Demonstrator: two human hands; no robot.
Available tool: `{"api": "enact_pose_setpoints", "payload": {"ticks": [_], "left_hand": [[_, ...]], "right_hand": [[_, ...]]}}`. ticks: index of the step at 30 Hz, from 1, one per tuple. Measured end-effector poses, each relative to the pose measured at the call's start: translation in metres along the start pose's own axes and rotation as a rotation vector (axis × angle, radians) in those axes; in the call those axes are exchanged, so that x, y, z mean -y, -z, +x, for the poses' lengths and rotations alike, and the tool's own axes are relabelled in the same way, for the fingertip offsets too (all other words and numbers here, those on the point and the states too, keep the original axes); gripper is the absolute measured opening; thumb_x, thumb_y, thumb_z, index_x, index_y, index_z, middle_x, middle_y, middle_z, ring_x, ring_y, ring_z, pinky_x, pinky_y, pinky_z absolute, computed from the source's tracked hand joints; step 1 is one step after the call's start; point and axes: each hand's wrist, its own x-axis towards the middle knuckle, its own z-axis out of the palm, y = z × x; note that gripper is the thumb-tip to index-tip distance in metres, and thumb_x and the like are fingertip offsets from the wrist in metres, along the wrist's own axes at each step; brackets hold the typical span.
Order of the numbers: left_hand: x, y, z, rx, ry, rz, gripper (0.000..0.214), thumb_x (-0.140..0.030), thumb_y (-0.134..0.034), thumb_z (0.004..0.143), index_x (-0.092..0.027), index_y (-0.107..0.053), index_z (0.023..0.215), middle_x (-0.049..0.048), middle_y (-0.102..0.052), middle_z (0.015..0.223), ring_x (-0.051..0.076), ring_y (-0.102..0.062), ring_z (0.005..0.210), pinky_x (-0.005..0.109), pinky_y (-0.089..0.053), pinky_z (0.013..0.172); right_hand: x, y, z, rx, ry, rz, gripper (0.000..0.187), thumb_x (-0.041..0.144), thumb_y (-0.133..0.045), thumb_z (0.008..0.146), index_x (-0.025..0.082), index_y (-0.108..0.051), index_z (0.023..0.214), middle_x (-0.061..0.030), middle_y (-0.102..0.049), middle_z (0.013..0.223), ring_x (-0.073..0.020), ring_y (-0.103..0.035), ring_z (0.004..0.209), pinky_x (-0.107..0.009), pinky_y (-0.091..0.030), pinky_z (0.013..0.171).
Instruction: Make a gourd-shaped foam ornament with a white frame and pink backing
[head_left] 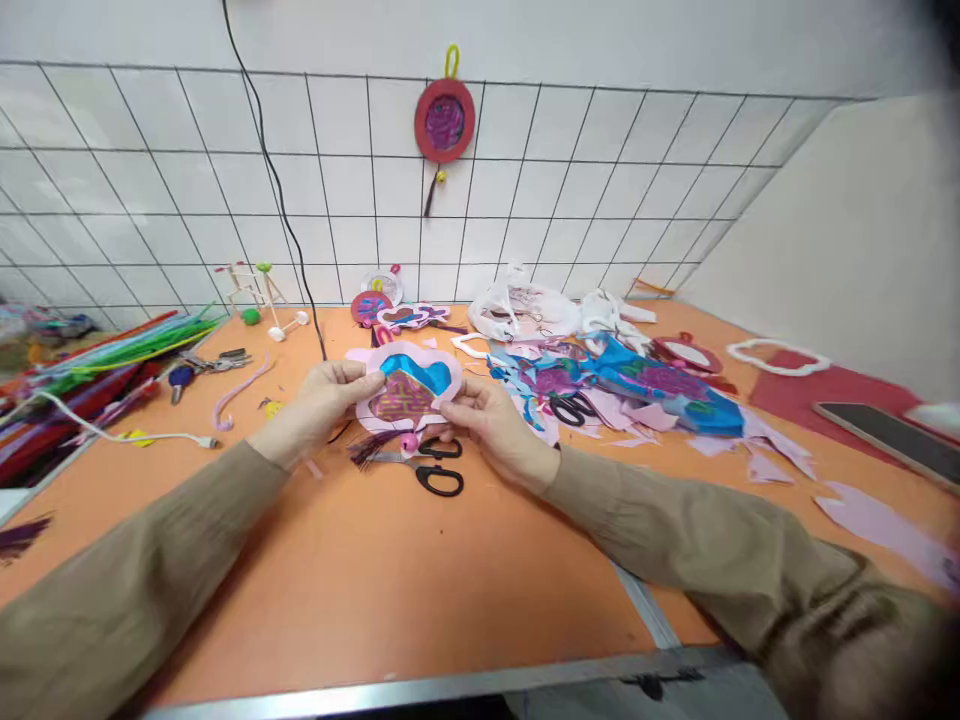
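A cloud-shaped paper ornament (pixel 405 398) is held up between both hands, its pale pink rim framing a blue and patterned purple-gold middle. My left hand (pixel 328 400) pinches its left edge, thumb on the front. At its lower right edge, my right hand (pixel 499 425) grips it with thumb and fingers. A pink bead (pixel 409 444) and a dark purple tassel (pixel 369 448) hang from the bottom. Just below, scissors with black handles (pixel 439 480) lie on the orange table (pixel 420 600), partly covered by the ornament and tassel.
Blue, purple and pink scraps (pixel 667 395) spread over the right, with a second pair of scissors (pixel 572 409) among them. Behind lie a white plastic bag (pixel 525 303) and finished ornaments (pixel 371 307). Pipe cleaners (pixel 135 360), keys (pixel 225 360) and a white cable (pixel 112 432) are left; a phone (pixel 892 435) lies right.
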Motion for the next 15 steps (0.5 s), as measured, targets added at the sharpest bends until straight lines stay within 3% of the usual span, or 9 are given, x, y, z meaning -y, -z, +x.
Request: {"api": "enact_pose_setpoints", "payload": {"ticks": [5,10,15], "left_hand": [[-0.002,-0.005,-0.007,0.118,-0.055,0.137,0.030,-0.042,-0.078,0.073,-0.012,-0.076,0.075,0.0073,-0.073,0.070,0.017,-0.066,0.065,0.026,-0.052,0.064],[0.004,-0.008,-0.013,0.158,0.003,-0.006,0.027,-0.039,-0.079,0.072,-0.014,-0.077,0.080,0.0059,-0.074,0.071,0.015,-0.065,0.062,0.024,-0.051,0.061],[0.014,-0.007,-0.021,0.174,0.088,-0.074,0.027,-0.037,-0.080,0.072,-0.014,-0.078,0.085,0.0089,-0.075,0.075,0.017,-0.068,0.066,0.027,-0.054,0.067]], "right_hand": [[0.008,-0.002,-0.001,-0.022,0.220,-0.053,0.027,0.032,-0.076,0.066,0.017,-0.062,0.083,0.0002,-0.064,0.080,-0.0149,-0.060,0.074,-0.028,-0.047,0.068],[0.013,-0.002,-0.005,-0.078,0.172,-0.116,0.022,0.034,-0.071,0.065,0.017,-0.059,0.072,0.0032,-0.055,0.065,-0.0120,-0.051,0.059,-0.026,-0.042,0.057],[0.017,-0.003,-0.011,-0.038,0.200,-0.202,0.027,0.040,-0.070,0.069,0.017,-0.057,0.066,0.0033,-0.051,0.060,-0.0103,-0.045,0.056,-0.024,-0.035,0.052]]}}
